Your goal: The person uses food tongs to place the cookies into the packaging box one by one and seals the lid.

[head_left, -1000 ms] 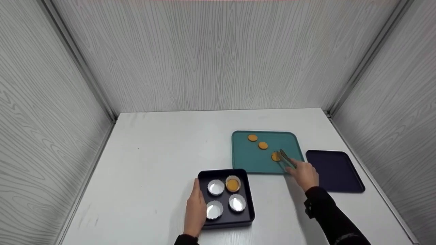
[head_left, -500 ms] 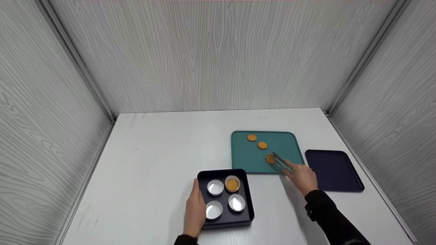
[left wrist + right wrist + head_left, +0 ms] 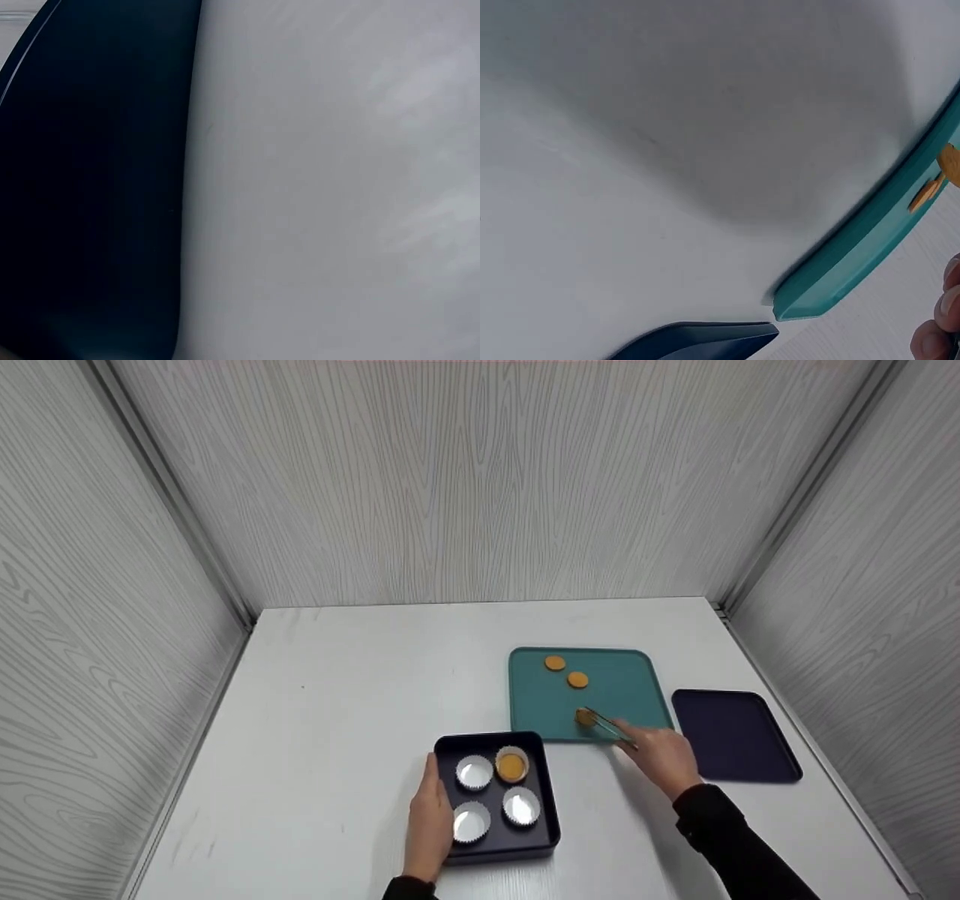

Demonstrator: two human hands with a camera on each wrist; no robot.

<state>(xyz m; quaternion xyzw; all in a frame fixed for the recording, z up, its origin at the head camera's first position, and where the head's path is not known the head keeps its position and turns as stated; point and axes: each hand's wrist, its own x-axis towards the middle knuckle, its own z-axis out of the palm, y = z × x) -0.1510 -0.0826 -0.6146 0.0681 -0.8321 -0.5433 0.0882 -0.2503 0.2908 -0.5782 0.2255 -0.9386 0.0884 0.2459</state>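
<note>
My left hand (image 3: 429, 825) lies with straight fingers along the left wall of a dark square baking pan (image 3: 499, 851); that wall (image 3: 97, 187) fills the left side of the left wrist view. Inside the pan stand several fluted baking cups (image 3: 475, 772), one with a round orange-brown cookie (image 3: 511, 768) in it. My right hand (image 3: 660, 757) grips small tongs (image 3: 611, 727). Their tips hold another cookie (image 3: 583, 718) over the front part of a teal tray (image 3: 540, 712). Fingertips of the right hand (image 3: 941, 319) show at the right wrist view's lower right corner.
Two more cookies (image 3: 577, 680) lie toward the back of the teal tray. To its right is a dark flat tray (image 3: 739, 735). Grey wood-patterned panels (image 3: 450, 487) enclose the white table (image 3: 337, 735) at the back and sides.
My right hand and the tongs have moved the cookie left and toward the front of the teal tray. The tongs have turned and closed on it. The left hand and pan have stayed put.
</note>
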